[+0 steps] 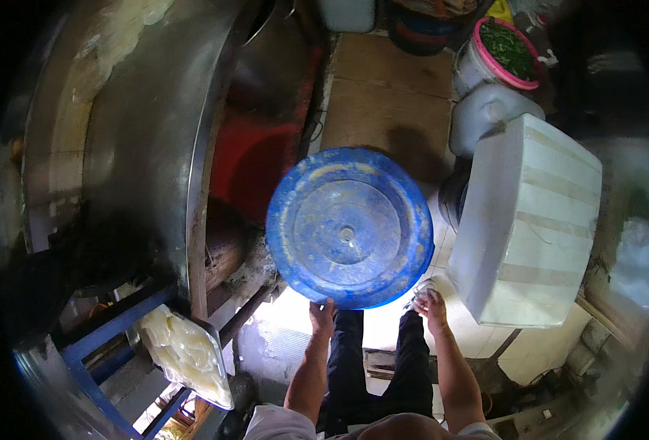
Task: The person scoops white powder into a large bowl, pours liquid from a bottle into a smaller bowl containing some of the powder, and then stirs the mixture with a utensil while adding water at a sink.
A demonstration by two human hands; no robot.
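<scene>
A large round blue plastic lid (346, 231), scuffed and stained, with a small pale knob at its centre, is in front of me. My left hand (323, 315) is closed on its near rim, thumb on top and fingers hidden beneath. Just off the lid's near right edge is my right hand (431, 304), its fingers curled. Something pale shows by those fingertips, beside my shoe; whether the hand holds it is unclear. What lies under the lid is hidden.
A white foam box (530, 227) stands at the right, close to the lid. Behind it are a whitish jug (489, 114) and a pink-rimmed bucket (533, 77) of greens. A steel counter (148, 125) runs along the left; below it sits a tray (225, 389) of pale, wet-looking food. Flattened cardboard (383, 88) covers the far floor.
</scene>
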